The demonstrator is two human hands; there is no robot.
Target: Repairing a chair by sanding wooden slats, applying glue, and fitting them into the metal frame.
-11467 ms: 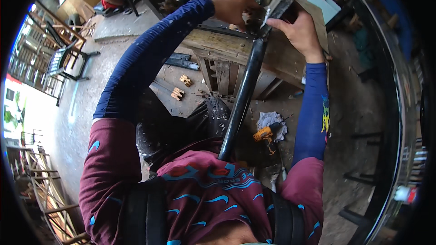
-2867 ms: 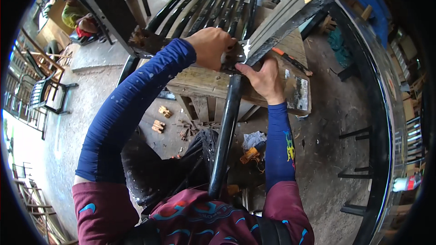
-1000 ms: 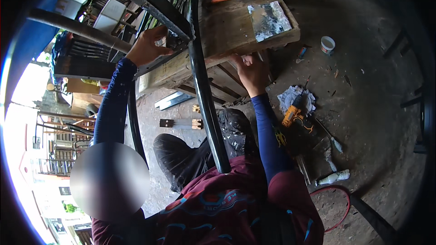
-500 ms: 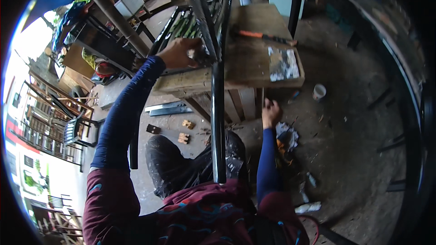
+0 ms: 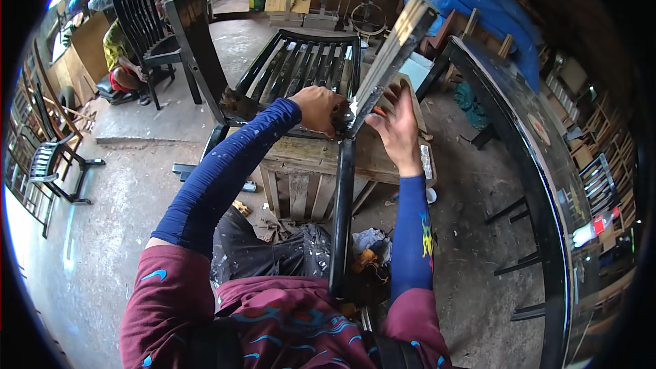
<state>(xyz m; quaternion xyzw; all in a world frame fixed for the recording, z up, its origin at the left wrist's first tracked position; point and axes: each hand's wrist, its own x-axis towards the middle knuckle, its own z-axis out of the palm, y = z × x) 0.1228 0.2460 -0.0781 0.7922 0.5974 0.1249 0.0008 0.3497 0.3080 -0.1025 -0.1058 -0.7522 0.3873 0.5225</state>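
A black slatted wooden chair (image 5: 344,212) lies on a low wooden workbench (image 5: 307,152) before me, one dark leg pointing down toward my lap. My left hand (image 5: 320,111) is closed around the chair's dark rail at a joint with pale, whitish residue. From that joint a leg (image 5: 391,58) with bare pale wood on one face slants up to the right. Beside this leg is my right hand (image 5: 398,130), thumb and fingers apart, with some fingertips partly behind the wood. A bit of orange tool handle (image 5: 380,112) shows next to it.
Close on the right runs a long dark tabletop edge (image 5: 526,143), with a red-capped bottle (image 5: 594,227) on it. A person (image 5: 124,61) sits far left near a black chair (image 5: 147,27). Rags (image 5: 372,246) lie on the floor below the bench.
My right hand has risen from low beside the bench to the chair's slanting leg. The chair has turned, and my left hand still grips it. My view has swung up and to the right.
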